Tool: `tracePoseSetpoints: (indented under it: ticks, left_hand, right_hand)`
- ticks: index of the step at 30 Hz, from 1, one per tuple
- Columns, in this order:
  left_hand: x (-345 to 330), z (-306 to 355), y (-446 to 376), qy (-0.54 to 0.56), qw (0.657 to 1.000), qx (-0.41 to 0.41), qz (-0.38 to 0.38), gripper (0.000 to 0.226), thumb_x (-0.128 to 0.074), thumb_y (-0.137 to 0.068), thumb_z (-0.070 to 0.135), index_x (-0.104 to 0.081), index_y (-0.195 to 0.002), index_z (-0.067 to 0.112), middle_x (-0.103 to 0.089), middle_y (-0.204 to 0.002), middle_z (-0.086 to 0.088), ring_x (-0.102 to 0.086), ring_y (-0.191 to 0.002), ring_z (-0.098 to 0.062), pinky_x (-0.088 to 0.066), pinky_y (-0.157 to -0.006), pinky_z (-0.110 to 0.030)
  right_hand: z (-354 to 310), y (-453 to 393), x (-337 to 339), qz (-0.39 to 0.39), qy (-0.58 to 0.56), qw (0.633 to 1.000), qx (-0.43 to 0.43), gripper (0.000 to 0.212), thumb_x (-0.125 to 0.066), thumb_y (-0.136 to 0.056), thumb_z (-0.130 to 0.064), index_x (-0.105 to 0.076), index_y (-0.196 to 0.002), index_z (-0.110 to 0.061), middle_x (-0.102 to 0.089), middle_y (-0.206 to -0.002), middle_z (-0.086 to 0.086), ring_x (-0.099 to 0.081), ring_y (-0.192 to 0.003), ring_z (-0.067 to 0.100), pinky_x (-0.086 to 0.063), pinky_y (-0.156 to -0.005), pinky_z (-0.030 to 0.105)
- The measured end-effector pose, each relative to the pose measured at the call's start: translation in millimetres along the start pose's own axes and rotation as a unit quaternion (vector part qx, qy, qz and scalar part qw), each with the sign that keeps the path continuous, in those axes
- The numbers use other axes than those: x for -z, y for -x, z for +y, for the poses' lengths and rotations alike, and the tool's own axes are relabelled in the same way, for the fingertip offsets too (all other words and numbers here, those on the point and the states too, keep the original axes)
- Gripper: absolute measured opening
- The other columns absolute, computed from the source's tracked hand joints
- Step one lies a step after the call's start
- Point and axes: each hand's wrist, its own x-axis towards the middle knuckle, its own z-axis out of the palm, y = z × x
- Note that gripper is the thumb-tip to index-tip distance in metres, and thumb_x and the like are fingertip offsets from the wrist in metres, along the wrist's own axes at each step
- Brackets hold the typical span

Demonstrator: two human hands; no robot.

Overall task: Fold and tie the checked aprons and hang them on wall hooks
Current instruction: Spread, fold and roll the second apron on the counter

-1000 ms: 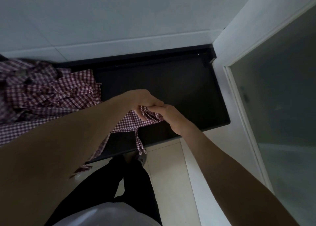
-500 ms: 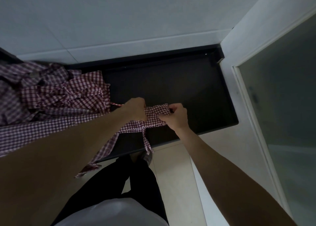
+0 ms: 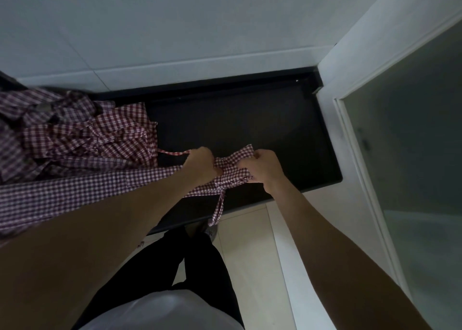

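- both hands, left (image 3: 203, 163) and right (image 3: 262, 166), gripping the apron (image 3: 231, 169) over the dark counter (image 3: 250, 119)
- strap (image 3: 218, 208) dangles off the edge
- more aprons (image 3: 75, 134) piled left

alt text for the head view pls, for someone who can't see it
Seen from above, a person's left hand and right hand grip a bunched red-and-white checked apron over a dark counter. One apron strap hangs past the counter's front edge, and more checked aprons lie heaped at left.
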Motion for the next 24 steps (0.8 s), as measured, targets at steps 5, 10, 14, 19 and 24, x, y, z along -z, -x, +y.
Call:
tracePoseSetpoints:
  ticks: [5, 10, 14, 19, 24]
  left_hand:
    - [-1, 20, -2, 0.394, 0.899, 0.137, -0.134, 0.030, -0.041, -0.102, 0.006, -0.058, -0.120, -0.011, -0.067, -0.110, -0.027, -0.067, -0.100, -0.036, -0.055, -0.093, -0.048]
    - [20, 9, 2, 0.560, 0.761, 0.193, -0.265, 0.072, -0.039, -0.096, 0.064, -0.051, -0.125, 0.000, -0.065, -0.120, -0.024, -0.062, -0.113, -0.039, -0.046, -0.102, -0.053]
    - [32, 4, 14, 0.511, 0.795, 0.148, -0.291, 0.065, -0.064, -0.087, 0.053, -0.049, -0.127, 0.003, -0.063, -0.125, -0.020, -0.063, -0.114, -0.035, -0.053, -0.093, -0.047]
    - [31, -4, 16, 0.437, 0.872, 0.118, -0.187, 0.016, -0.065, -0.091, 0.015, -0.062, -0.105, 0.007, -0.068, -0.111, -0.013, -0.068, -0.096, -0.022, -0.057, -0.080, -0.033]
    - [40, -18, 11, 0.054, 0.997, 0.002, -0.055, 0.025, -0.064, -0.092, 0.029, -0.070, -0.107, 0.010, -0.068, -0.109, -0.007, -0.064, -0.092, -0.017, -0.054, -0.090, -0.034]
  right_hand:
    - [-11, 16, 0, -0.013, 0.071, 0.992, 0.105, 0.032, -0.081, -0.079, -0.032, -0.067, -0.100, -0.013, -0.073, -0.095, 0.002, -0.072, -0.085, 0.016, -0.060, -0.077, 0.035]
    - [-9, 28, -6, -0.144, 0.021, 0.988, 0.045, 0.044, -0.049, -0.100, -0.049, -0.071, -0.112, -0.013, -0.073, -0.110, 0.000, -0.067, -0.105, 0.014, -0.046, -0.083, 0.026]
    - [-13, 28, -9, -0.201, -0.064, 0.977, 0.019, 0.034, -0.041, -0.106, -0.023, -0.066, -0.122, -0.007, -0.070, -0.119, 0.007, -0.065, -0.113, 0.019, -0.049, -0.099, 0.037]
    - [-12, 22, -15, -0.185, -0.070, 0.980, 0.031, 0.035, -0.044, -0.094, 0.011, -0.064, -0.118, -0.005, -0.068, -0.115, 0.009, -0.067, -0.107, 0.020, -0.056, -0.084, 0.030]
    - [9, 12, -29, -0.109, -0.052, 0.993, -0.005, 0.034, -0.069, -0.084, 0.005, -0.059, -0.113, -0.010, -0.067, -0.112, 0.008, -0.067, -0.099, 0.018, -0.055, -0.069, 0.026]
